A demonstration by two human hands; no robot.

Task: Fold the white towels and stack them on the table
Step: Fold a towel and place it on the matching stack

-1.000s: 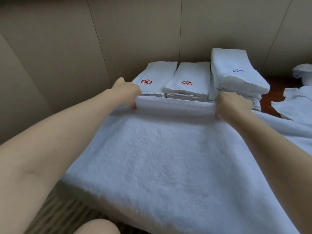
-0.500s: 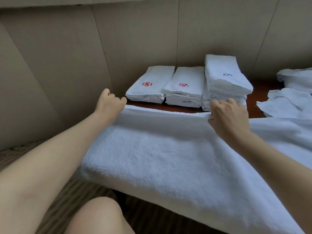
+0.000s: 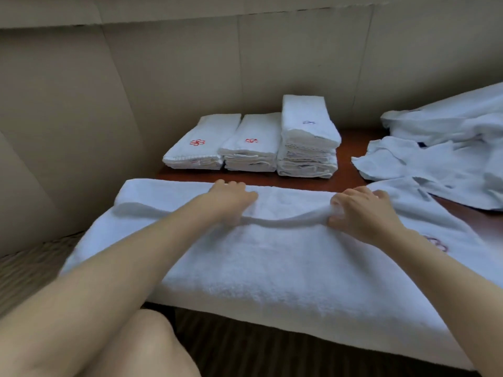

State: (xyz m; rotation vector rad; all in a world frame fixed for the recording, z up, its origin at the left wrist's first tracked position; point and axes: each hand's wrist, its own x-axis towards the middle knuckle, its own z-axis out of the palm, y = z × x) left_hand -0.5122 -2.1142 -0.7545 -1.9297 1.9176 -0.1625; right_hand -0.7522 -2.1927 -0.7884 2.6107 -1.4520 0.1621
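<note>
Dark red-brown desk [image 3: 351, 175] set against beige panelled wall [image 3: 190, 77]; striped carpet [image 3: 24, 270] below. Big white towel [image 3: 272, 268] covers desk's near edge. Left hand [image 3: 231, 198] and right hand [image 3: 364, 210] each pinch its raised fold, fingers curled. Behind towel: three folded stacks [image 3: 253, 142], against wall. Right of those: unfolded towels heap [image 3: 449, 159]. Knee [image 3: 147, 346] below towel.

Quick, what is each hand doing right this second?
Left hand: fingers curled, its grip on a raised fold of the big white towel.
Right hand: fingers curled too, pinching the same fold.
</note>
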